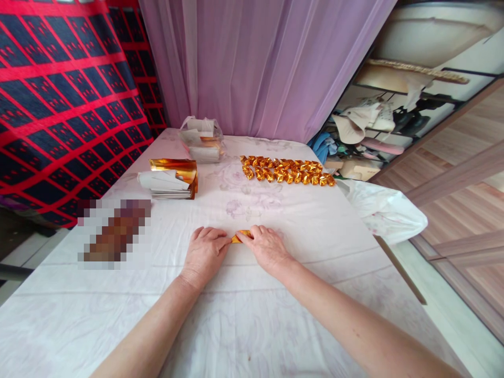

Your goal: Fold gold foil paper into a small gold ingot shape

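A small folded strip of gold foil paper lies on the tablecloth between my hands. My left hand rests at its left end, fingers curled and thumb touching the foil. From the right, my right hand covers most of the strip, with thumb and fingers closed on it. What lies under the fingers is hidden. Beyond, to the right, several folded gold foil pieces stand in rows. A stack of gold and white paper sheets sits to the left.
A clear plastic bag of paper sheets stands at the table's far edge. A blurred-out patch covers something at the left. Beside the right edge hangs a white plastic bag. A purple curtain closes off the back.
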`<action>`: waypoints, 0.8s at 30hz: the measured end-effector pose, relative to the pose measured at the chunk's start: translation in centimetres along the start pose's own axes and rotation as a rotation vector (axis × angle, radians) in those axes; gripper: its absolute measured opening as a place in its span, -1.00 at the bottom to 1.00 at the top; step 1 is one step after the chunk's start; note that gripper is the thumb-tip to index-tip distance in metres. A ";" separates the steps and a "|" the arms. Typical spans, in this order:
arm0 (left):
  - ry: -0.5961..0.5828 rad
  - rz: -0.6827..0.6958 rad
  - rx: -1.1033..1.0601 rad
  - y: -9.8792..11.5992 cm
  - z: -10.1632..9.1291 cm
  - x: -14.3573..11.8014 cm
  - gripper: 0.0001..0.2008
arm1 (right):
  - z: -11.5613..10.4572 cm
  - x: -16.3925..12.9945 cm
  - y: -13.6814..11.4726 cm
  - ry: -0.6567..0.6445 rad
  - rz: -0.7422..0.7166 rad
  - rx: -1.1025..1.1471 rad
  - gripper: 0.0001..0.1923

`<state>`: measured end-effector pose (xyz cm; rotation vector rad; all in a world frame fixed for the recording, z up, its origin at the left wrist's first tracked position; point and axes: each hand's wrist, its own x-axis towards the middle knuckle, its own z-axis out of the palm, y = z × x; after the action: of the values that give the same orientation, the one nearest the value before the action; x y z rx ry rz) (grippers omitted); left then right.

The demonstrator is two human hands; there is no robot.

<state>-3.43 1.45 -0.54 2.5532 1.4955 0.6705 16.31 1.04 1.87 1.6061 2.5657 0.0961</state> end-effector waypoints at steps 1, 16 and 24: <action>-0.001 0.004 0.004 0.0 0.0 0.0 -0.80 | 0.0 0.1 0.0 -0.003 -0.009 -0.013 -0.53; -0.031 0.004 0.032 -0.2 0.0 -0.3 -0.77 | 0.4 0.0 -0.1 0.045 -0.109 -0.092 -0.45; -0.021 0.003 0.047 -0.6 0.3 -0.4 -0.78 | 0.4 -0.1 0.6 -0.035 0.007 0.076 -0.54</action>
<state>-3.92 1.45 -1.14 2.5885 1.5195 0.6142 16.96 1.21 1.53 1.6282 2.5671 -0.0290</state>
